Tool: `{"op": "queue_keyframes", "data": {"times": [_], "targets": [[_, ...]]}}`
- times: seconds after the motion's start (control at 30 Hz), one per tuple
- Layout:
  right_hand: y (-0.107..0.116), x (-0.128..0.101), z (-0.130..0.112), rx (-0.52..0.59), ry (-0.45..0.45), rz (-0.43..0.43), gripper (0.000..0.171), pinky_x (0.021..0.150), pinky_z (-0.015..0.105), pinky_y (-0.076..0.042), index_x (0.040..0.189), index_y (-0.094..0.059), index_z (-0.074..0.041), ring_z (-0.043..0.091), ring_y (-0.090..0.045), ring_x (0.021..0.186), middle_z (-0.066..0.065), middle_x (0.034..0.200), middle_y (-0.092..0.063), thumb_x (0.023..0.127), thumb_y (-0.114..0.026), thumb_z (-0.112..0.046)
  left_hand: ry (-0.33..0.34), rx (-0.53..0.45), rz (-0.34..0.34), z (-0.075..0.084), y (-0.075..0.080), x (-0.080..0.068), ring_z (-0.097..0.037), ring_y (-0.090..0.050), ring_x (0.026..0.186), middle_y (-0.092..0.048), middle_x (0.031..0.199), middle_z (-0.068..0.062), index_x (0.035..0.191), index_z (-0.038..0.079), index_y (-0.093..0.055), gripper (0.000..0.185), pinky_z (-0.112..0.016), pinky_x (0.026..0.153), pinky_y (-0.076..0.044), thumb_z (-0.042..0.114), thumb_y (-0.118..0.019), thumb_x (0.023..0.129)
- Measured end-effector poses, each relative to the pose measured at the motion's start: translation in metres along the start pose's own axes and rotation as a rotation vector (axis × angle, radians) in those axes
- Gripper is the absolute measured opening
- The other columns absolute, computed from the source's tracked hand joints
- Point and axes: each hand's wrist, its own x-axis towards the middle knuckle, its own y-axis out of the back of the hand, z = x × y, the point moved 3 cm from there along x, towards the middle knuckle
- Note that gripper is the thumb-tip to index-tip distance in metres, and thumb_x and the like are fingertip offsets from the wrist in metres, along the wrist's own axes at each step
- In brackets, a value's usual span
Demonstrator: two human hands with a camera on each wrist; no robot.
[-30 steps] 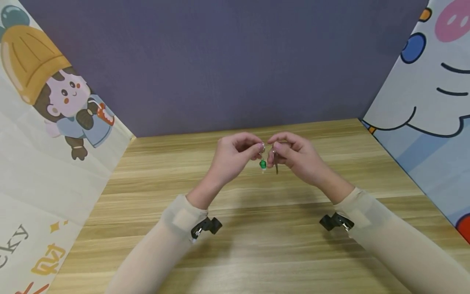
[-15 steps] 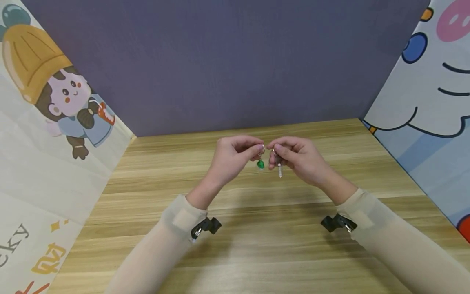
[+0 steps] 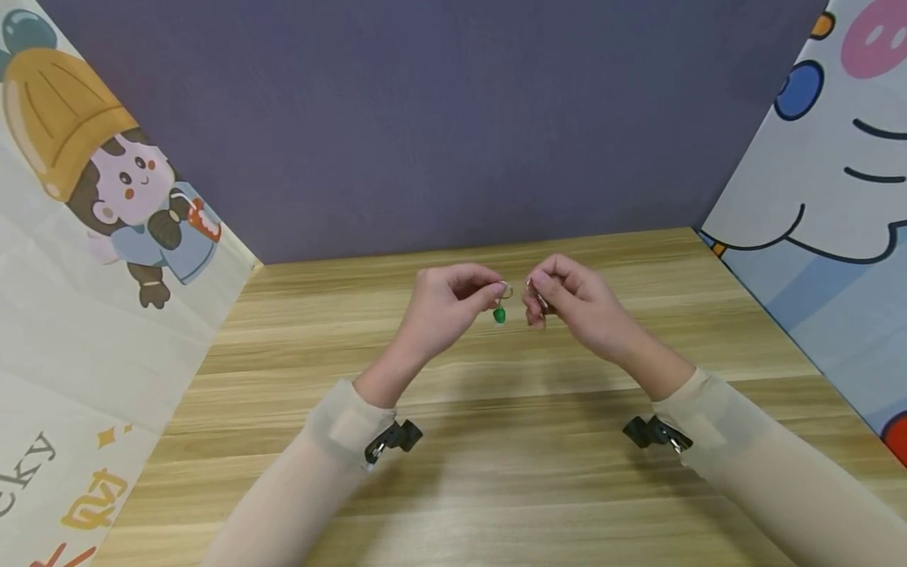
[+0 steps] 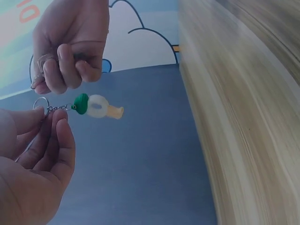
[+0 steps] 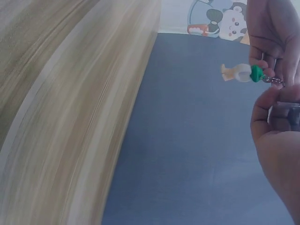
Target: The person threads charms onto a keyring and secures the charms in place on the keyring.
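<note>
In the head view my left hand (image 3: 442,311) pinches a thin metal key ring (image 3: 508,290) between thumb and forefinger. From it, on a short chain, hangs a small figure charm (image 4: 96,106) with a green top, a white ring-shaped middle and a peach-coloured lower part. Just to the right, a small gap away, my right hand (image 3: 588,307) holds a key (image 3: 542,300) in curled fingers, which mostly hide it. A bent metal loop (image 4: 44,61) shows at those fingers in the left wrist view. Both hands are raised over the table.
The wood-grain table (image 3: 524,472) spreads below the hands. Behind it stands a purple-grey panel (image 3: 453,126), with cartoon-printed panels at the left (image 3: 78,299) and right (image 3: 836,228). A black wrist mount sits on each sleeve cuff.
My right hand has moved slightly right, widening the gap between the hands. The key that hung below its fingers is now tucked among them. The charm has shifted a little left with my left hand.
</note>
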Motion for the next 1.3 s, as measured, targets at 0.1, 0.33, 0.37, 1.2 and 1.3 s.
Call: {"op": "queue_keyframes", "data": {"times": [0.1,0.33,0.37,1.2,1.3], "targets": [[-0.003,-0.001,-0.002,0.015,0.025,-0.001,0.022,0.064,0.030,-0.054,0.104,-0.052,0.001,0.017,-0.055,0.069,0.004,0.086,-0.059,0.115,-0.044,-0.016,-0.018,0.013,0.005,0.003,0.001,-0.001,-0.015,-0.078,0.078,-0.083,0.094,-0.007,0.103,0.007,-0.082,0.010,-0.028,0.071,-0.065,0.014,-0.076,0.100],[-0.006,-0.004,-0.007,-0.024,0.047,0.053,0.011,0.069,0.025,-0.060,0.104,-0.059,0.001,0.012,-0.065,0.072,0.000,0.086,-0.069,0.111,-0.054,-0.006,0.008,-0.025,0.011,0.006,0.001,-0.003,-0.012,-0.073,0.078,-0.081,0.094,-0.005,0.100,0.010,-0.084,0.010,-0.031,0.070,-0.063,0.018,-0.079,0.098],[-0.006,-0.004,-0.007,-0.029,0.048,0.061,0.010,0.069,0.024,-0.060,0.104,-0.059,0.002,0.011,-0.067,0.073,-0.001,0.085,-0.071,0.110,-0.055,-0.005,0.012,-0.037,0.009,0.006,0.001,-0.003,-0.013,-0.073,0.078,-0.081,0.094,-0.005,0.101,0.010,-0.084,0.010,-0.031,0.070,-0.063,0.018,-0.079,0.098],[-0.010,-0.011,-0.014,-0.302,0.261,0.228,0.007,0.059,0.021,-0.057,0.100,-0.073,0.003,0.008,-0.070,0.070,-0.005,0.083,-0.073,0.102,-0.066,0.004,-0.265,-0.020,0.055,0.020,-0.007,-0.007,-0.023,-0.078,0.073,-0.081,0.090,-0.016,0.099,-0.004,-0.077,0.005,-0.025,0.069,-0.065,0.001,-0.077,0.096],[-0.010,-0.011,-0.013,-0.246,0.250,0.237,0.008,0.067,0.022,-0.061,0.100,-0.072,0.005,0.010,-0.070,0.071,-0.004,0.084,-0.074,0.102,-0.065,0.004,-0.284,-0.039,0.049,0.021,-0.009,-0.008,-0.026,-0.079,0.074,-0.080,0.090,-0.019,0.099,-0.006,-0.076,0.005,-0.025,0.071,-0.066,-0.003,-0.076,0.095]]}}
